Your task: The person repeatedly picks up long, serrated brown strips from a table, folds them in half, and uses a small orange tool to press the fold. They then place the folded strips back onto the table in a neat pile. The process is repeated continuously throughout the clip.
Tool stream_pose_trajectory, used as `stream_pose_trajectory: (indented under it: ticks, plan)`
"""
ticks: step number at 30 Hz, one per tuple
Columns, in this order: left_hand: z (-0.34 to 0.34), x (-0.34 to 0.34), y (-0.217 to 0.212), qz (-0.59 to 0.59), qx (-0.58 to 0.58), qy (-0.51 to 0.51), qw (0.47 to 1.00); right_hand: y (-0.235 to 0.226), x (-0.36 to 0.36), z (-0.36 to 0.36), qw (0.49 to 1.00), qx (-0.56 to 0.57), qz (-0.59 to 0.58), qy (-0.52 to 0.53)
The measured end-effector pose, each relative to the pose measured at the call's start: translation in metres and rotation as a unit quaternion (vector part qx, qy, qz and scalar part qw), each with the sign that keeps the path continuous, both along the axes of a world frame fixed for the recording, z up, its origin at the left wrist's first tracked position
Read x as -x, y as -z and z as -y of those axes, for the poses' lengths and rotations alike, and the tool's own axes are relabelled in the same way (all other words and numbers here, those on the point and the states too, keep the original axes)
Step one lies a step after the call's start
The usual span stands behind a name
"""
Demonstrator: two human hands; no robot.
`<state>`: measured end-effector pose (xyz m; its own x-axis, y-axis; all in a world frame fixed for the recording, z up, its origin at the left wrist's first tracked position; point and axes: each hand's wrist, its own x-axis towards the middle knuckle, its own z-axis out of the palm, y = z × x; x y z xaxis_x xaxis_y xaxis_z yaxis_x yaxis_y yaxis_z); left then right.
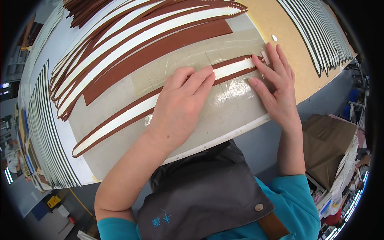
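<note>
Left hand (180, 98): bunched over my brown-white strip (236, 69), mid-frame; can't tell if gripping
Right hand (278, 86): fingers open, upper right

Strip (136, 107) on mat (236, 94), mat on counter (224, 137). Flat panel (156, 52) behind strip; strip pile (116, 50) behind panel. 2 thin-strip rows: left row (44, 132) far left, right row (316, 36) far right.

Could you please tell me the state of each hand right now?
Left hand: bent over the brown-and-white strip; grip cannot be told.
Right hand: open, at the strip's right end.
</note>
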<state>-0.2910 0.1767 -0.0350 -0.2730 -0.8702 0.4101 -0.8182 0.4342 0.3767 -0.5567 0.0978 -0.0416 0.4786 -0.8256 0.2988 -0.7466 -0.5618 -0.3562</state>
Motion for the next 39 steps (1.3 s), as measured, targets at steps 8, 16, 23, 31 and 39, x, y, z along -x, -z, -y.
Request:
stream_pose_trajectory:
  ticks: [8,16,23,31,39]
  plan:
    - [-0.003,-0.008,-0.005,-0.032,-0.048,0.019,0.998,-0.026,-0.012,0.026,0.998,0.044,-0.029,-0.042]
    - [-0.006,-0.013,0.001,-0.022,-0.068,0.012,0.997,-0.051,-0.037,0.027,0.941,-0.267,0.206,-0.002]
    - [0.000,-0.013,0.010,-0.031,-0.031,0.035,0.998,-0.009,-0.082,-0.016,0.922,-0.212,0.320,0.056]
    - [0.007,-0.016,0.024,-0.134,-0.031,0.050,0.989,-0.020,-0.097,-0.021,0.994,-0.003,0.108,0.030]
    - [0.010,-0.023,0.015,-0.315,-0.105,0.028,0.943,-0.033,-0.104,-0.021,0.995,0.079,-0.038,-0.036]
